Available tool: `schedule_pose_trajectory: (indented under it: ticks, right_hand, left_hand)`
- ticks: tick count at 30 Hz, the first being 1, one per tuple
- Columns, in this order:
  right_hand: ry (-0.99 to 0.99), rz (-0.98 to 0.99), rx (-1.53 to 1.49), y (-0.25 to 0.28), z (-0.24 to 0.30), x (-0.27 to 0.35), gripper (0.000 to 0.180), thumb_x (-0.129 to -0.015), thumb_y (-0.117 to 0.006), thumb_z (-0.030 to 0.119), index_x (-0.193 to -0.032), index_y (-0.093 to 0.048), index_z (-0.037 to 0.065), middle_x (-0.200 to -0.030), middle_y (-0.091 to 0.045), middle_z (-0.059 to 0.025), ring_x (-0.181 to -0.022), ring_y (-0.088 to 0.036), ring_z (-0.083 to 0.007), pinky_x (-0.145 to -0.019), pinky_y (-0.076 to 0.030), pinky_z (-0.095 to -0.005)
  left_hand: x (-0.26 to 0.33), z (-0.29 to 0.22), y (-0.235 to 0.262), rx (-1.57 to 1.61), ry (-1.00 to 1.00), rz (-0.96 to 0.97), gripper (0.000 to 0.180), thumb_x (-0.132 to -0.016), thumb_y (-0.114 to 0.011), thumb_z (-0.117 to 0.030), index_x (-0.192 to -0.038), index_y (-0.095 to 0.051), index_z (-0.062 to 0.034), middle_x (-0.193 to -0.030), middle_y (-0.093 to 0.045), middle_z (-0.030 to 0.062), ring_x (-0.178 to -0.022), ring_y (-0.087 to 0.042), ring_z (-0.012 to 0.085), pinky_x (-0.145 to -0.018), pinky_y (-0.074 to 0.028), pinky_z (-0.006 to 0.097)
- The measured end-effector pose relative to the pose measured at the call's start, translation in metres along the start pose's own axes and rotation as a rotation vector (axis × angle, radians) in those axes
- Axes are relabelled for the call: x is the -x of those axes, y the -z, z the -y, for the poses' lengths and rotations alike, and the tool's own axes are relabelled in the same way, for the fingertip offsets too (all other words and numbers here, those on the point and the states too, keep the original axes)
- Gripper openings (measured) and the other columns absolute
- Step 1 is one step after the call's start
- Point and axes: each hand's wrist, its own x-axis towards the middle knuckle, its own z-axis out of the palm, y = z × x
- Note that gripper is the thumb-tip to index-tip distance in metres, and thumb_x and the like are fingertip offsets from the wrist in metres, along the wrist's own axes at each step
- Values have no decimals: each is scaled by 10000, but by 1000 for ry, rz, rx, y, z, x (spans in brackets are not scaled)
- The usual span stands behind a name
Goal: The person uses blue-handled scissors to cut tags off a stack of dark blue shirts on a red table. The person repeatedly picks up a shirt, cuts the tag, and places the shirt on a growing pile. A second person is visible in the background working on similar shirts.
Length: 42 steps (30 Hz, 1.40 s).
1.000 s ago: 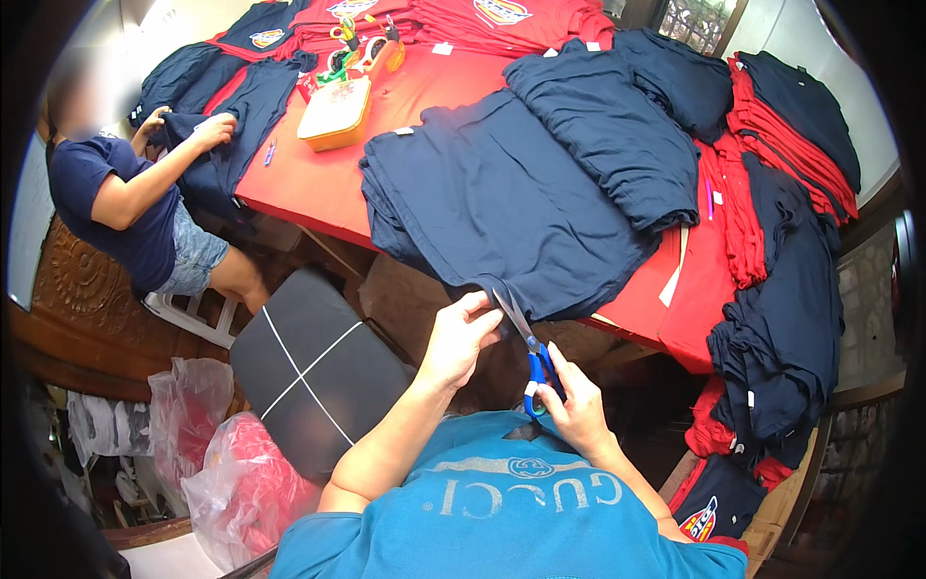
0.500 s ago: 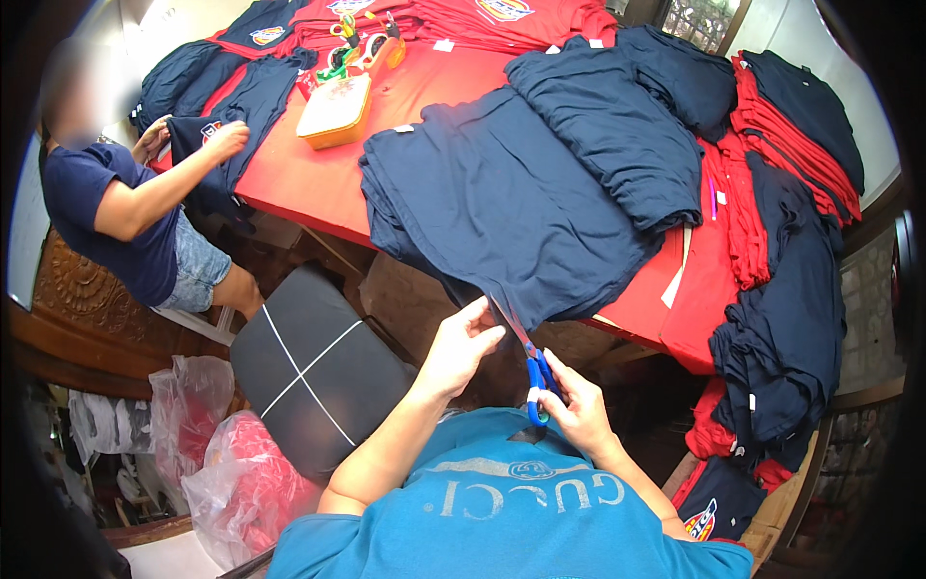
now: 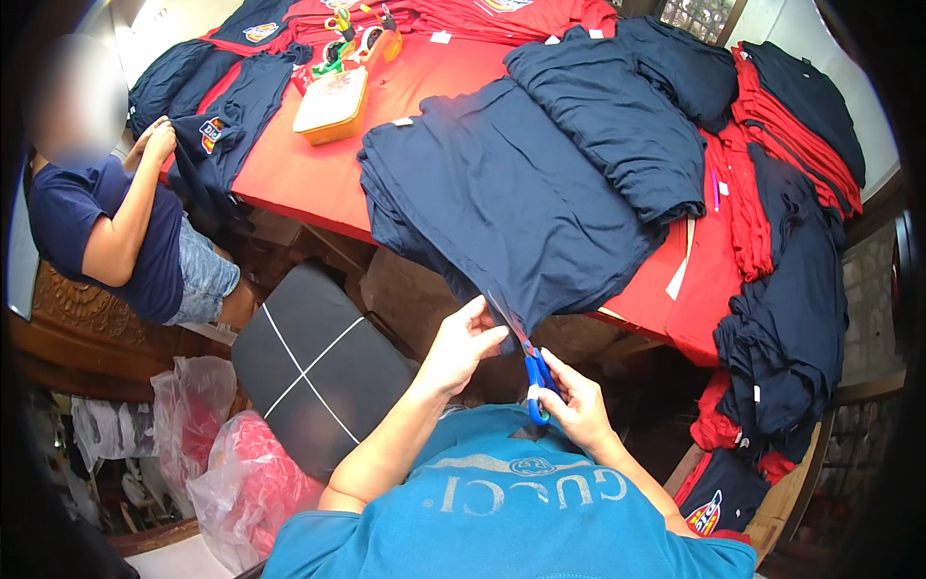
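My left hand pinches the hanging near edge of a navy shirt, which lies partly on the table and drapes over its front side. Blue-handled scissors are gripped in my right hand. Their blades point up and away, right beside my left fingertips and against the lower edge of the navy cloth. Whether the blades have cloth between them is too small to make out.
A red-covered table carries a yellow box, tape dispensers and folded navy and red shirts. To the left, a co-worker handles a navy shirt. A black-topped seat and plastic bags stand below.
The co-worker has leaned back to the left, and their hands have drawn together nearer their body. My hands and the scissors have barely shifted at the cloth edge.
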Motion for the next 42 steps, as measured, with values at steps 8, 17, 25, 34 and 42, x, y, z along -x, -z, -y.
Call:
schedule_pose_trajectory:
  ticks: [8,17,25,34,42]
  right_hand:
    - [-226,28,-57,5,-4,-5,486,-889,-584,16,-1365,-490,-17,-927,-689,-84,-799,-632,-116,-750,-521,-269]
    - [-130,25,-98,-8,7,-21,501,-894,-591,22,-1381,-475,-3,-977,-683,-80,-829,-637,-119,-758,-517,-262]
    - [-152,48,-33,-5,0,-28,508,-877,-630,50,-1367,-499,18,-1011,-676,-106,-824,-626,-110,-759,-513,-256]
    - [-136,69,-93,-5,11,-52,502,-883,-614,49,-1370,-495,20,-1023,-678,-112,-852,-634,-113,-782,-513,-262]
    - [-45,148,-11,11,2,-61,540,-872,-645,56,-1384,-476,18,-1057,-669,-115,-889,-626,-118,-793,-509,-259]
  left_hand:
    - [-9,2,6,50,36,-101,323,-886,-631,-65,-1200,-577,-15,-1023,-633,27,-928,-579,91,-796,-456,229]
    - [-10,-9,11,-79,-64,-34,322,-842,-669,-46,-1158,-605,-35,-960,-595,-16,-776,-481,42,-668,-385,202]
    - [-30,6,40,42,-66,-173,226,-882,-635,-32,-1108,-628,-31,-940,-604,-7,-783,-498,43,-699,-405,196]
    - [-24,-22,18,-82,-82,-64,341,-878,-629,-18,-1215,-577,-13,-980,-614,6,-832,-536,59,-736,-433,209]
    - [-42,-16,29,53,-145,-179,310,-881,-641,-20,-1188,-596,-6,-1013,-615,11,-871,-540,61,-749,-437,206]
